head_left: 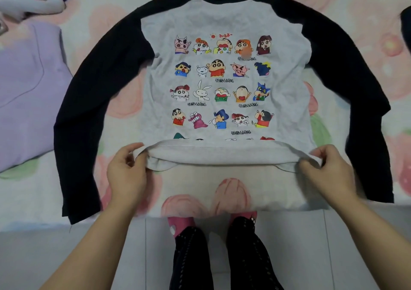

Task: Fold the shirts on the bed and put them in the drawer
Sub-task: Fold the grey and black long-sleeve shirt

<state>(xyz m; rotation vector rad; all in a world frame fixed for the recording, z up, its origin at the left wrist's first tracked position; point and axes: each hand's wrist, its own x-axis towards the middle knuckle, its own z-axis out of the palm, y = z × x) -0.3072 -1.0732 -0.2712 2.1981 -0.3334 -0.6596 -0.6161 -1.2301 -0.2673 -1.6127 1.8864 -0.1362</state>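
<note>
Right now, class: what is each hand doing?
Left hand: pinching the grey shirt at its hem's left corner.
Right hand: pinching the same hem at its right corner.

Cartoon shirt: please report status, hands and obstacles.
Left hand and right hand pinch hem corners. Cartoon shirt flat, print up, sleeves spread, not yet folded. Lilac garment lies beside one sleeve.

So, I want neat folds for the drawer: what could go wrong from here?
The hem is rolled and bunched between the left hand and right hand, so the fold may set crooked. Both black sleeves lie spread wide, not tucked in; folding the cartoon shirt up now would leave them trailing, and the cuff at the bed edge could slip off.
</note>
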